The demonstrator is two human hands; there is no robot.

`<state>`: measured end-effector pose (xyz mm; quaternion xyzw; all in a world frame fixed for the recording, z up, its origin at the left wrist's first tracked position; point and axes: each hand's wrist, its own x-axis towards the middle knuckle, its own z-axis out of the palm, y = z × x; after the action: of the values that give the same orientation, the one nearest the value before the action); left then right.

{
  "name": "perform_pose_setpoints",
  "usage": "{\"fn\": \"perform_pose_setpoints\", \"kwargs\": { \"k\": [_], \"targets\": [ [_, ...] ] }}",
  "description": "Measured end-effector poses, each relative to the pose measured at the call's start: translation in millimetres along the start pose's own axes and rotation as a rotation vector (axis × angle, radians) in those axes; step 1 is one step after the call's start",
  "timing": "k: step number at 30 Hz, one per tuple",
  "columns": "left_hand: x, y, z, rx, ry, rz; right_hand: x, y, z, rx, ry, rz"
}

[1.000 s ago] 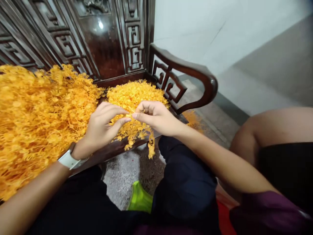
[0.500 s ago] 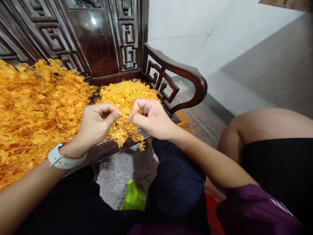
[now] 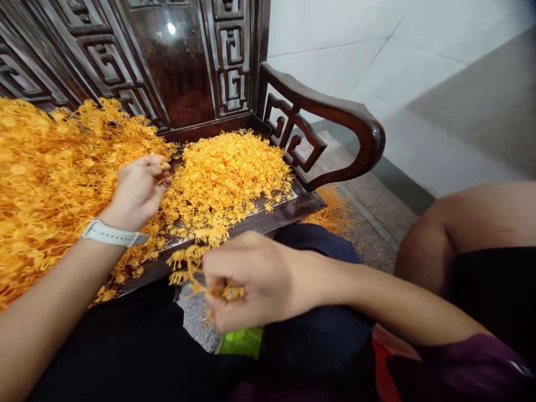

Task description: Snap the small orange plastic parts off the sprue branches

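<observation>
My right hand (image 3: 255,279) is closed around an orange plastic sprig (image 3: 190,262) with small claw-like flower heads, held over my lap in front of the bench edge. Its branches stick out to the left of my fist. My left hand (image 3: 142,187), with a pale watch strap on its wrist, is curled shut between two piles, and a bit of orange plastic shows at its fingertips. On its left rises a tall heap of stemmed orange sprigs (image 3: 54,195). Right of it lies a lower pile of loose small flower heads (image 3: 234,173).
The piles lie on a dark carved wooden bench with a curved armrest (image 3: 335,117). More orange bits (image 3: 335,209) lie on the floor past the bench end. At the right is another person's bent leg (image 3: 469,223). Something bright green (image 3: 243,341) shows below my right hand.
My hands, together over the smaller pile before, have moved apart. The right has come down and towards me with the sprig; the left has moved left towards the tall heap.
</observation>
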<state>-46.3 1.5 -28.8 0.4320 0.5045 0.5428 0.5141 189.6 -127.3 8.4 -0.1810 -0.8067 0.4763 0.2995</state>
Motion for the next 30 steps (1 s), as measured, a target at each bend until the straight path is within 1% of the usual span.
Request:
{"fn": "perform_pose_setpoints", "kwargs": {
  "k": [2, 3, 5, 8, 10, 12, 14, 16, 17, 18, 19, 20, 22, 24, 25, 30],
  "targets": [
    [9, -5, -16.2, 0.024, 0.011, -0.067, 0, 2, 6, -0.058, -0.123, 0.002],
    [10, -8, -20.3, 0.039, 0.001, -0.086, 0, 3, 6, -0.081, -0.172, 0.025],
    [4, -14, -20.6, 0.065, -0.026, -0.081, 2, 5, 3, -0.123, -0.235, 0.083],
    [-7, -17, -9.3, 0.143, -0.102, -0.022, 4, 6, -1, -0.172, -0.323, 0.127],
    [-8, -12, 0.0, 0.235, -0.176, 0.026, 4, 7, -1, -0.195, -0.397, 0.133],
    [0, -1, 9.9, 0.339, -0.260, 0.115, 4, 8, 2, -0.228, -0.451, 0.129],
    [13, 14, 21.8, 0.422, -0.310, 0.272, 5, 11, 3, -0.272, -0.478, 0.134],
    [29, 31, 35.9, 0.447, -0.343, 0.434, 5, 13, 3, -0.305, -0.491, 0.150],
    [36, 39, 43.1, 0.427, -0.366, 0.488, 5, 14, 2, -0.312, -0.495, 0.161],
    [43, 46, 49.8, 0.402, -0.391, 0.514, 5, 15, 0, -0.314, -0.495, 0.171],
    [48, 51, 55.8, 0.366, -0.393, 0.533, 4, 15, -3, -0.316, -0.488, 0.180],
    [52, 54, 60.7, 0.338, -0.379, 0.541, 4, 16, -5, -0.321, -0.473, 0.188],
    [56, 56, 67.1, 0.330, -0.314, 0.556, 1, 16, -11, -0.328, -0.427, 0.196],
    [53, 52, 69.2, 0.368, -0.265, 0.544, -1, 16, -16, -0.319, -0.376, 0.207],
    [50, 48, 69.0, 0.389, -0.259, 0.515, -3, 16, -19, -0.311, -0.357, 0.216],
    [23, 30, 64.1, 0.386, -0.277, 0.308, -11, 17, -28, -0.280, -0.274, 0.220]
  ]
}}
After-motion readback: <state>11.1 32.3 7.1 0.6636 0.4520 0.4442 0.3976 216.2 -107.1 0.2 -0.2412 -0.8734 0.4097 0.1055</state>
